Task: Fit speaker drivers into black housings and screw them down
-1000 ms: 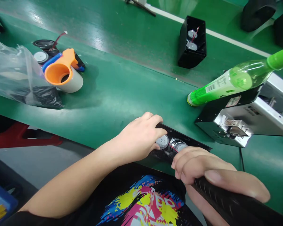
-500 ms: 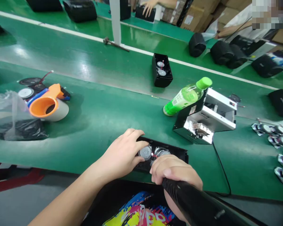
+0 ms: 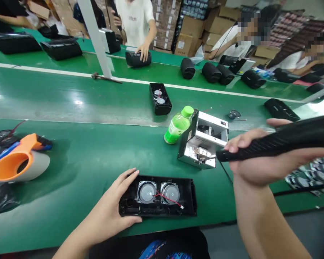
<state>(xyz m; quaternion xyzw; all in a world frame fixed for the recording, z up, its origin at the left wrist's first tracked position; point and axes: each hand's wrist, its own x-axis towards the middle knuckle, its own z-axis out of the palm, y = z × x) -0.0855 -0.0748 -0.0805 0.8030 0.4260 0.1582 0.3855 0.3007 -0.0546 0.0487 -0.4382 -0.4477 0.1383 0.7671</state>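
A black speaker housing [image 3: 158, 208] lies on the green bench in front of me. Two round speaker drivers [image 3: 147, 192] sit inside it, with a red wire [image 3: 167, 198] ending in a white plug. My left hand [image 3: 115, 205] grips the housing's left end, thumb on the near edge and fingers on the far one. Raised to the right, my right hand [image 3: 255, 158] is wrapped around a black electric screwdriver [image 3: 275, 142]. The screwdriver's nose points left, at the front of a silver and black screw feeder [image 3: 212, 138]; whether they touch I cannot tell.
A green-capped bottle [image 3: 178, 126] stands against the feeder. Another housing with drivers [image 3: 160, 99] lies farther back. An orange and white tape dispenser [image 3: 24, 162] is at left, loose drivers [image 3: 310, 172] at right. Across the bench, people handle black speakers [image 3: 187, 68].
My right hand has lifted the screwdriver from the housing up and right to the feeder. My left hand has shifted from a driver to the housing's left end. The view has tilted up.
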